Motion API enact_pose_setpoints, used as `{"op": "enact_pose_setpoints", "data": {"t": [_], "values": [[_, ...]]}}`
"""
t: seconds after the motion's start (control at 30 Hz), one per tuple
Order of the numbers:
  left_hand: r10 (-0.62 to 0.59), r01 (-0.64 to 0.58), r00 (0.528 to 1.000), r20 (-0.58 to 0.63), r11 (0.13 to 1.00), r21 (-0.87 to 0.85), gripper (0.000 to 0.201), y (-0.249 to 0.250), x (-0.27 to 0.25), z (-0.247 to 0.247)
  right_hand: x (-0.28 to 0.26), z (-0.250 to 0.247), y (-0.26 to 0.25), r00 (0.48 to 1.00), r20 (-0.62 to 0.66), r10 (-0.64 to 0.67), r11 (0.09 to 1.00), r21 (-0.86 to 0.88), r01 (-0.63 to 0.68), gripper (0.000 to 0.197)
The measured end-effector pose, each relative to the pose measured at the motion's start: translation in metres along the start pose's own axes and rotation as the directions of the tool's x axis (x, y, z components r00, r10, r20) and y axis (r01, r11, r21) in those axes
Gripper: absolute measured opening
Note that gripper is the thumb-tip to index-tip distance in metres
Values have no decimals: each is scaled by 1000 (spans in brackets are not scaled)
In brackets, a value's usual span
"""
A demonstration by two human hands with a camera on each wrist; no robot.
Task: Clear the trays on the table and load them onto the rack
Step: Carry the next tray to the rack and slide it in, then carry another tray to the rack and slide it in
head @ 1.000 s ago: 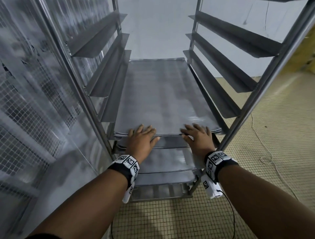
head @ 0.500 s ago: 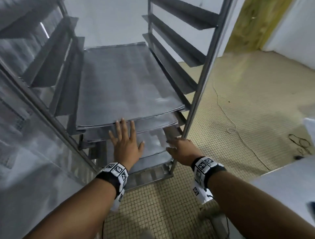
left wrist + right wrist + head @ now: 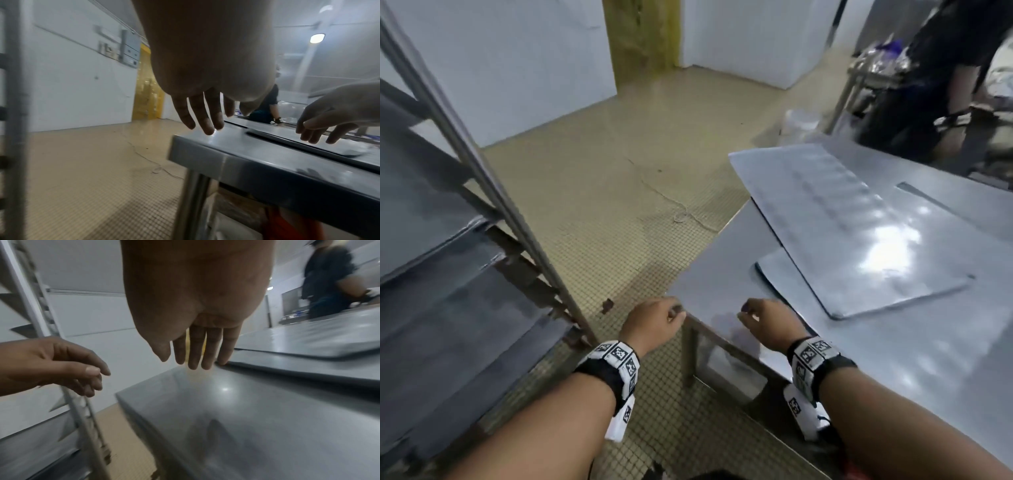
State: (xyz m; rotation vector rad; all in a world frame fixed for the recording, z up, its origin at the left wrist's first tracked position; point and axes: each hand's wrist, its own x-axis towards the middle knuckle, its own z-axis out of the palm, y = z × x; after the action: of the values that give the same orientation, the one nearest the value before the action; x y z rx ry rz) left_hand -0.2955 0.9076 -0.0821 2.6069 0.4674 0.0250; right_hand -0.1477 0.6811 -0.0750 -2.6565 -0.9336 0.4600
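Reaching over the tabletop [image 3: 722,284] corner, both hands are empty with loosely curled fingers; the right hand [image 3: 767,322] is nearer the stacked trays [image 3: 859,240], which lie ahead and to its right, long axis running away from it, while the left hand [image 3: 654,322] hangs at the corner.

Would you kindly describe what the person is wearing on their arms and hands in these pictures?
Both forearms are bare, with no sleeves, and both hands are ungloved. The left hand and right hand each have a black wristband behind them, topped with white blocks printed with black square tag patterns. A white device with another tag hangs under each wrist. No rings show.
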Motion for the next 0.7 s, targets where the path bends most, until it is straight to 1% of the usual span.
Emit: {"op": "enact_pose_setpoints", "data": {"t": [0.07,0.13,0.23,0.3,0.37,0.47,0.53,0.63,0.7], "values": [[62,-62,996,61,998,-3,29,40,14,24,-26,-8,48,994,-40,97,995,21,-97,29],[106,-109,986,128,994,15,35,78,26,46,-51,-13,90,982,-70,175,984,44,-173,31],[156,-169,961,229,985,36,42,128,39,72,-87,-13,138,954,-107,279,959,79,-271,35],[192,-205,939,284,979,18,46,153,44,87,-110,-7,160,936,-113,333,941,98,-323,35],[229,-255,916,328,966,37,53,173,49,102,-131,1,176,920,-112,376,924,117,-364,31],[265,-334,883,388,935,119,64,190,56,120,-156,10,189,889,-141,436,895,170,-412,25],[254,-347,881,399,920,180,69,196,62,125,-169,15,192,863,-175,473,876,200,-440,23],[233,-354,890,393,896,270,71,201,75,125,-185,20,196,825,-230,516,853,229,-469,22],[217,-364,882,418,877,313,71,199,85,124,-192,22,199,809,-246,534,842,246,-480,22]]}}
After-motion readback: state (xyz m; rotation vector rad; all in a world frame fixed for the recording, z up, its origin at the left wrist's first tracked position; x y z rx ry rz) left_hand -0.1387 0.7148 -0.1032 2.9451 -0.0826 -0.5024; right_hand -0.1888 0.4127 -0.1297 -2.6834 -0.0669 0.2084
